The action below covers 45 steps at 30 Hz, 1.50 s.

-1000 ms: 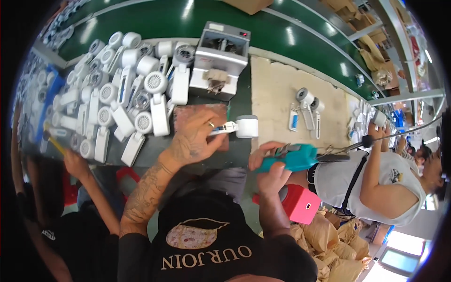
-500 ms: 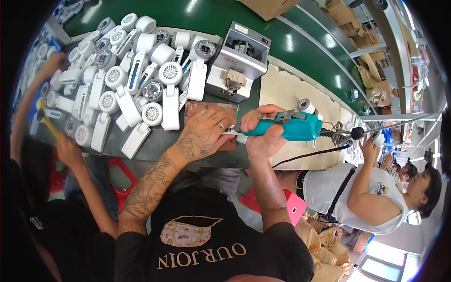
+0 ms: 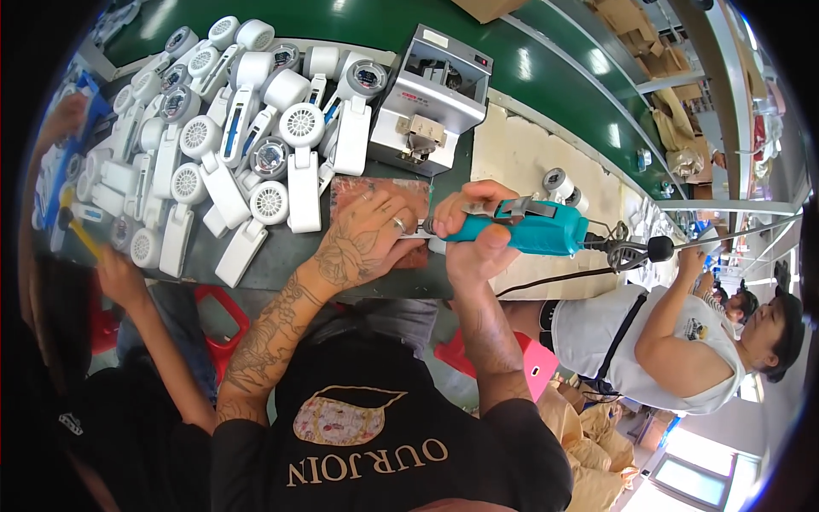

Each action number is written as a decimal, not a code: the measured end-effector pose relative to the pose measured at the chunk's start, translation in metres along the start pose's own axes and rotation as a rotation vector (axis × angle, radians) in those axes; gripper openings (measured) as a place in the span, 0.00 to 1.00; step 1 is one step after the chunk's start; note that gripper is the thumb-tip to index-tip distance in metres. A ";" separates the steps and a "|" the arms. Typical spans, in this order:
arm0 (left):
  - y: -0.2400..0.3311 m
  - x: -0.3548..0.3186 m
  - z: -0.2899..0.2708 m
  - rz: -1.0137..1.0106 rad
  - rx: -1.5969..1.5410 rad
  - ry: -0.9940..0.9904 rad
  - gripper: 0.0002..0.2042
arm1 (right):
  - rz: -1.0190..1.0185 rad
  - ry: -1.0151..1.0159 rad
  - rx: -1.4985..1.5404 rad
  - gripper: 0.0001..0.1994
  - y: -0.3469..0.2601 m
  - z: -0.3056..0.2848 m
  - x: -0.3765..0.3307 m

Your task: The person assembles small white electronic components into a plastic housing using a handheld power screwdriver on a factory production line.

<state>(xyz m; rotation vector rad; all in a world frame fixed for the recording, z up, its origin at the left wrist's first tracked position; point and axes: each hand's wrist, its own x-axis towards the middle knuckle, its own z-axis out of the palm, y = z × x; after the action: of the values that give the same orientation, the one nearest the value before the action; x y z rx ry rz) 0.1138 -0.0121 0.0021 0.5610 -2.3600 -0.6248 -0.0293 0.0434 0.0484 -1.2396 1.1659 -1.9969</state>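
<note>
My right grip (image 3: 478, 230), wrapped round the teal driver (image 3: 546, 229), had moved left to the mostly hidden white fan (image 3: 437, 246) at the reddish pad (image 3: 415, 258); my left grip (image 3: 371, 236) partly covered it, how tightly I couldn't tell; both now met there.

Desk (image 3: 205, 264): at left, a pile of handheld fans (image 3: 201, 136); right of it, toward the back, a machine (image 3: 433, 107). Before the machine, a board (image 3: 415, 192), the left hand (image 3: 367, 239) over it. Right of that, the right hand (image 3: 479, 232) around a power screwdriver (image 3: 542, 230), tip leftward; beneath the tool, a mostly hidden piece (image 3: 437, 246). Farther right, a sheet (image 3: 512, 158) under two fans (image 3: 560, 184). Below the desk's right side, a stool (image 3: 531, 363), sacks (image 3: 589, 439) beyond it.
</note>
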 end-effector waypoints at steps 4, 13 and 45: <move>-0.003 0.002 -0.001 0.042 -0.030 0.007 0.13 | 0.003 0.002 0.011 0.39 0.000 -0.002 0.000; -0.005 0.005 -0.009 0.053 -0.131 -0.045 0.14 | 0.006 -0.001 0.030 0.38 0.001 -0.004 0.000; -0.007 0.002 0.003 -0.010 0.022 -0.052 0.21 | -0.094 -0.044 0.013 0.15 0.056 0.016 0.077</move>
<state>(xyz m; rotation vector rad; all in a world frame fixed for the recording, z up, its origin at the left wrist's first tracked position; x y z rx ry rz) 0.1123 -0.0178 -0.0028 0.5734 -2.4168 -0.6262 -0.0507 -0.0504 0.0384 -1.3475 1.0908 -2.0309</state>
